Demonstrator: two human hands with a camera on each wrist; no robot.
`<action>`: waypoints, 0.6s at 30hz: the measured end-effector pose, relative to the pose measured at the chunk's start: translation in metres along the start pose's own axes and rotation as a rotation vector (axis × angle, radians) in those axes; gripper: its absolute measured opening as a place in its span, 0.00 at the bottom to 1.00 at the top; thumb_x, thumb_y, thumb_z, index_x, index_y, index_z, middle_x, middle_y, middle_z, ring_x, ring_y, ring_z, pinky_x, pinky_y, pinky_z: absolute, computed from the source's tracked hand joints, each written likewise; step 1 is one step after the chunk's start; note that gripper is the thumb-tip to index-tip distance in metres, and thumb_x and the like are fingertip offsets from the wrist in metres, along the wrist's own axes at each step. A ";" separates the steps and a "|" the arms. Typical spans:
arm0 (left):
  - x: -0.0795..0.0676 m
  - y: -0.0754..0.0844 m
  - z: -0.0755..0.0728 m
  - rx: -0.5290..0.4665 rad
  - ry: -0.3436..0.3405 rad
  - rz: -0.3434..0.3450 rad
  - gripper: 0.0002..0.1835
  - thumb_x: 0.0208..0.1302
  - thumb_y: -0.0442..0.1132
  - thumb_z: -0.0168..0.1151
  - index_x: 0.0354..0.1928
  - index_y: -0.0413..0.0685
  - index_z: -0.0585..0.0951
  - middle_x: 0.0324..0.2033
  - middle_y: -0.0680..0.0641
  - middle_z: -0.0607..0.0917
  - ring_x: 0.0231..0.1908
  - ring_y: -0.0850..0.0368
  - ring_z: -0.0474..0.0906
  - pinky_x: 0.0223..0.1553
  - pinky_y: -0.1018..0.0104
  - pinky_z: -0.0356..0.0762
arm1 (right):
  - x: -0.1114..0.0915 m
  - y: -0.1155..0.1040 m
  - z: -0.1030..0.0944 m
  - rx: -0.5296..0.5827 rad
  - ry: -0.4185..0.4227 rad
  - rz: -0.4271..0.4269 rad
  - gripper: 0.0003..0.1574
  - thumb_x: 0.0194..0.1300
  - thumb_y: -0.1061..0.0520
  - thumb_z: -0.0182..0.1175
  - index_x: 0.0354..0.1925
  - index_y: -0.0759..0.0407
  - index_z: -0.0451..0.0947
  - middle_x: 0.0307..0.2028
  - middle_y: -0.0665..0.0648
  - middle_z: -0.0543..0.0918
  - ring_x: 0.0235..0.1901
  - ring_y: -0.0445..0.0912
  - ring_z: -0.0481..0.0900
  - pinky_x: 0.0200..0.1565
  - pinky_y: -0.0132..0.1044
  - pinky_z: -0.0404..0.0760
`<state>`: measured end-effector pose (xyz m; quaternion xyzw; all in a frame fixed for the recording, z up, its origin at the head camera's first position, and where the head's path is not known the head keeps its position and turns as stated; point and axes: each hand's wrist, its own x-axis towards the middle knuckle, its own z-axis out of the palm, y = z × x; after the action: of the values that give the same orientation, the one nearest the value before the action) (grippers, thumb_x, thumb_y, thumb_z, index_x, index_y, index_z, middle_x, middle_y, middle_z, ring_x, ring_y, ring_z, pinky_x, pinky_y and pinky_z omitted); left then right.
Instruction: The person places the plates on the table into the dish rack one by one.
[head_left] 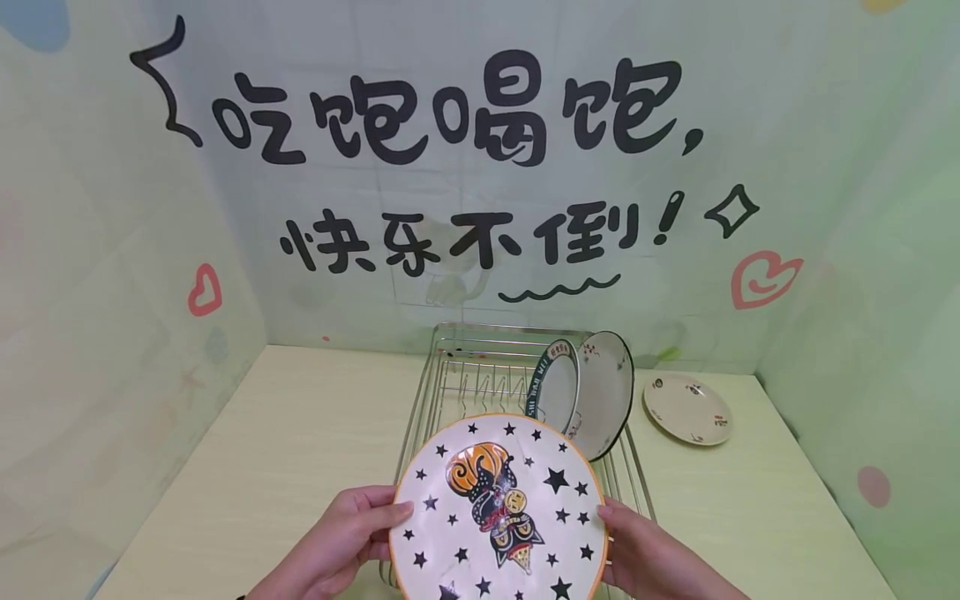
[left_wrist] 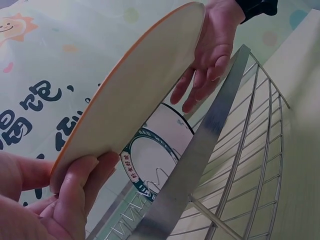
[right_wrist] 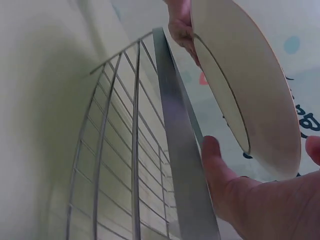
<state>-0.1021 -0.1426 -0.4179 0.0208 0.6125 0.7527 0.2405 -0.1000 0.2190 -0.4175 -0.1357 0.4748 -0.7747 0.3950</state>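
Note:
A round white plate (head_left: 498, 508) with an orange rim, black stars and a cartoon cat faces up toward the head view, tilted over the front of a wire dish rack (head_left: 424, 425). My left hand (head_left: 352, 529) pinches its left edge, thumb on the decorated face and fingers behind. At the opposite edge, my right hand (head_left: 645, 546) holds it with the thumb at the rim and the other fingers behind. The plain underside of the plate shows in both wrist views, close to the rack's flat metal front bar (left_wrist: 200, 145).
Standing in the rack's right side are a plate with a lettered teal rim (head_left: 557, 387) and a larger dark-rimmed dish (head_left: 609, 392). A small patterned plate (head_left: 686, 410) lies on the table (head_left: 300, 433) right of the rack. Printed walls (head_left: 480, 183) enclose the back and sides.

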 end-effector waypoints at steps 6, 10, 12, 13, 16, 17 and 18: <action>0.000 0.001 0.002 -0.016 0.017 0.001 0.24 0.65 0.36 0.57 0.56 0.22 0.70 0.35 0.48 0.87 0.30 0.59 0.84 0.33 0.67 0.84 | 0.003 0.009 0.007 0.147 -0.001 -0.052 0.24 0.78 0.52 0.28 0.67 0.52 0.55 0.61 0.51 0.70 0.59 0.45 0.71 0.64 0.42 0.68; 0.001 0.000 0.003 -0.034 0.028 -0.004 0.23 0.65 0.36 0.58 0.55 0.23 0.72 0.35 0.48 0.87 0.30 0.60 0.85 0.34 0.68 0.84 | 0.005 0.014 0.010 0.215 0.013 -0.089 0.23 0.78 0.53 0.27 0.62 0.50 0.63 0.58 0.49 0.73 0.58 0.43 0.72 0.64 0.40 0.68; 0.001 0.000 0.004 -0.038 0.032 -0.005 0.22 0.64 0.36 0.58 0.55 0.24 0.72 0.34 0.48 0.87 0.30 0.60 0.85 0.34 0.68 0.83 | 0.005 0.016 0.011 0.238 0.014 -0.105 0.24 0.78 0.53 0.26 0.61 0.49 0.65 0.57 0.49 0.74 0.57 0.43 0.73 0.63 0.39 0.69; 0.002 -0.001 0.004 -0.040 0.036 -0.006 0.22 0.64 0.36 0.58 0.55 0.24 0.72 0.34 0.48 0.87 0.30 0.60 0.85 0.34 0.68 0.83 | 0.005 0.017 0.011 0.247 0.015 -0.111 0.25 0.78 0.52 0.26 0.60 0.47 0.66 0.56 0.49 0.74 0.56 0.43 0.74 0.63 0.39 0.70; 0.002 -0.001 0.005 -0.042 0.044 -0.005 0.23 0.64 0.36 0.58 0.55 0.24 0.72 0.34 0.48 0.87 0.30 0.60 0.84 0.34 0.68 0.83 | 0.006 0.017 0.012 0.272 0.007 -0.130 0.26 0.78 0.51 0.25 0.61 0.44 0.67 0.56 0.49 0.75 0.56 0.43 0.75 0.63 0.39 0.70; 0.002 -0.001 0.006 -0.041 0.048 -0.006 0.23 0.65 0.36 0.58 0.56 0.24 0.72 0.34 0.48 0.87 0.30 0.60 0.84 0.34 0.69 0.83 | 0.006 0.018 0.013 0.281 0.003 -0.139 0.27 0.78 0.50 0.24 0.61 0.44 0.67 0.56 0.49 0.75 0.56 0.43 0.75 0.62 0.39 0.71; 0.002 -0.001 0.006 -0.041 0.051 -0.007 0.23 0.65 0.36 0.58 0.56 0.24 0.71 0.34 0.48 0.87 0.30 0.60 0.84 0.33 0.69 0.83 | 0.006 0.018 0.013 0.290 -0.003 -0.149 0.27 0.78 0.50 0.24 0.61 0.44 0.67 0.56 0.49 0.75 0.56 0.43 0.75 0.62 0.39 0.71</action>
<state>-0.1017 -0.1358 -0.4178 -0.0055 0.6029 0.7645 0.2279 -0.0875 0.2024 -0.4270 -0.1133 0.3461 -0.8620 0.3527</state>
